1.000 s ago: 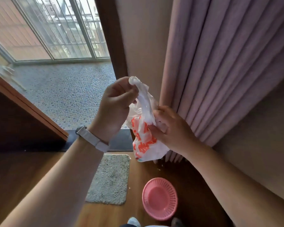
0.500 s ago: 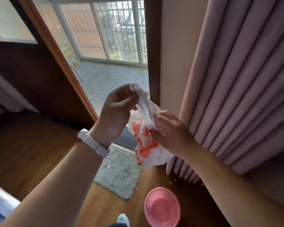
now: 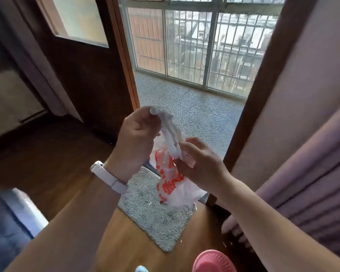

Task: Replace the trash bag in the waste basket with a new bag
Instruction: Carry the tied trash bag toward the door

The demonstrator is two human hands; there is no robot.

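Note:
A white plastic bag (image 3: 172, 185) with orange print hangs in front of me at chest height. My left hand (image 3: 135, 138), with a white watch on the wrist, pinches the bag's twisted top end. My right hand (image 3: 200, 163) grips the bag lower down, at its neck, with fingers curled round the plastic. The pink waste basket (image 3: 212, 262) stands on the wooden floor at the bottom edge, below my right forearm; only its upper rim shows, and no bag is visible in it.
A grey doormat (image 3: 155, 214) lies on the wooden floor before an open doorway to a pebbled balcony (image 3: 194, 107). A dark wooden door (image 3: 77, 65) stands open at left. Mauve curtains (image 3: 312, 183) hang at right. A blue-and-white thing (image 3: 14, 216) sits at lower left.
The view has swung left and upward, bringing the door and balcony window in; the basket has slid to the bottom edge. Both hands keep the same hold on the bag.

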